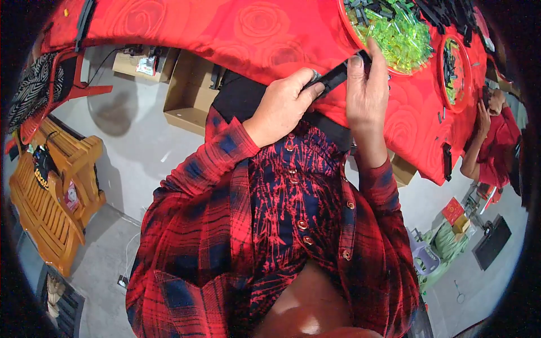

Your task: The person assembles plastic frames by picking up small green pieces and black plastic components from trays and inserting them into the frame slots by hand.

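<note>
My left hand [285,103] and my right hand [367,97] hold a long, narrow black plastic strip [333,80] between them, over the near edge of the red tablecloth [256,22]. The left fingers pinch its near end. At the far end, my right thumb and fingers close on it, with the index finger stretched upward. Just beyond the right hand, many small clear green and yellow plastic pieces [401,40] lie heaped in a round red tray [350,32], with dark pieces at its far side.
A second red tray [464,69] holds dark and green pieces. Black strips [453,16] are piled at the far right; another strip [85,22] lies left. A person [496,141] in red sits right. A cardboard box [189,93] stands under the table, a wooden bench [51,197] left.
</note>
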Available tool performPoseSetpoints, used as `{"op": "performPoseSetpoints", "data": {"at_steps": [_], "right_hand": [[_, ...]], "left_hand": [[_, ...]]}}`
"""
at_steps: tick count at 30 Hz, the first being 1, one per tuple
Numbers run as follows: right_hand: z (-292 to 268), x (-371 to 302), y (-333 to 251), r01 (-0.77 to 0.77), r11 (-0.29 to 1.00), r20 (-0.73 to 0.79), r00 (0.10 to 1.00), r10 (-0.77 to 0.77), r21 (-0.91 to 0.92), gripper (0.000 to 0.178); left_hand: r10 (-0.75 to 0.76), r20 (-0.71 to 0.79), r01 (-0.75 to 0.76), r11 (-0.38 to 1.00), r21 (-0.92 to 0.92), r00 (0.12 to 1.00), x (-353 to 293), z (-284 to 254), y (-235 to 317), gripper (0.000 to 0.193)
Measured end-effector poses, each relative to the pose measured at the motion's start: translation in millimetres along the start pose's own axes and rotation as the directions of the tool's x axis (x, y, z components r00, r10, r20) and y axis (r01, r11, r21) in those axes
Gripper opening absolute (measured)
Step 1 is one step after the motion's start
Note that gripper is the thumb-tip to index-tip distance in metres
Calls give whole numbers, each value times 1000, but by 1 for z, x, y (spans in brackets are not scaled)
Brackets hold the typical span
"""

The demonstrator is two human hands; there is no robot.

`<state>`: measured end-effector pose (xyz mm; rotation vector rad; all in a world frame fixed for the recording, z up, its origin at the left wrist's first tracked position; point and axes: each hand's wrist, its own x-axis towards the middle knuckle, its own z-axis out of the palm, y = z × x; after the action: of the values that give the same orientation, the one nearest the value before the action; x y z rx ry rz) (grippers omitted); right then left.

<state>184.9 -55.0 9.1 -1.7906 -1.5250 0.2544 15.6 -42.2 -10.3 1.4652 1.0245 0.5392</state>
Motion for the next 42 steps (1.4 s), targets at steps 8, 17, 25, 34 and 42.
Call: {"op": "performPoseSetpoints", "data": {"at_steps": [8,17,25,34,42], "right_hand": [[0,5,6,-205,968,127,974,187,147,28],[-23,10,11,-422,829,314,895,317,366,29],[-31,10,19,-509,773,306,857,414,379,35],[-31,11,14,-500,800,277,863,424,332,37],[-32,10,11,-458,816,210,889,408,353,36]], "left_hand": [[-78,67,92,970,-226,995,4,0,-6,17],[-140,374,198,973,-120,917,31,-30,-9,23],[-36,606,425,746,-513,794,34,-42,2,30],[27,616,432,689,-582,787,30,-55,4,58],[-128,566,290,935,-206,814,38,-47,-10,47]]}}
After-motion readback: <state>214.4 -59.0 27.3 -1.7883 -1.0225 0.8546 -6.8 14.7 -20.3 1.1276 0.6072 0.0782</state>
